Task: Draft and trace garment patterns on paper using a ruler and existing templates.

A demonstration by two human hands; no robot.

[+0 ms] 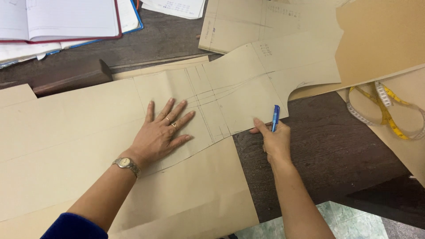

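Both hands work on the dark wooden table (336,150). Her left hand (161,132) lies flat with fingers spread, pressing down a cut tan paper pattern piece (239,88) onto a larger sheet of plain tan paper (66,141). Her right hand (275,139) pinches a blue pen (275,117) at the piece's lower edge. A traced outline already shows below the left hand; the edge near the pen looks unfinished. Count: one pen, one yellow measuring tape (385,110), two open notebooks (62,22).

No packages, labels, signs or screens show here; only paper pattern sheets, open notebooks and a measuring tape lie on the table.
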